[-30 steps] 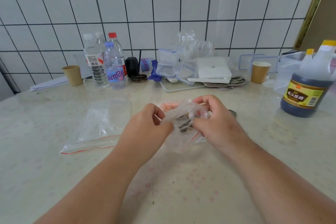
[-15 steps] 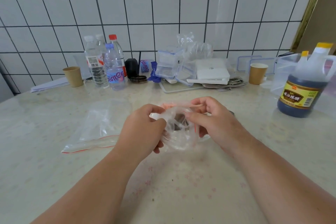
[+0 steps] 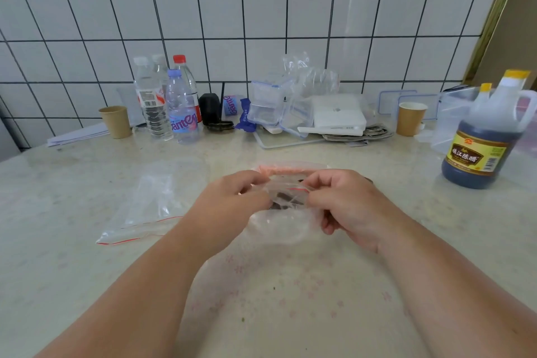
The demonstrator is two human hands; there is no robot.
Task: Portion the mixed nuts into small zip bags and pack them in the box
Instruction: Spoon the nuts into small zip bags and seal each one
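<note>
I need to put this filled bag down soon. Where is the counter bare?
Bare: between the hands and the vinegar jug, and the near counter between the forearms. Crowded: the back row by the wall, bottles to clear boxes.

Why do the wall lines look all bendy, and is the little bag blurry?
Head view: the wide lens bows the tile wall lines toward the edges; the zip bag between the left hand and right hand is clear and crinkled, so its contents look smeared.
</note>
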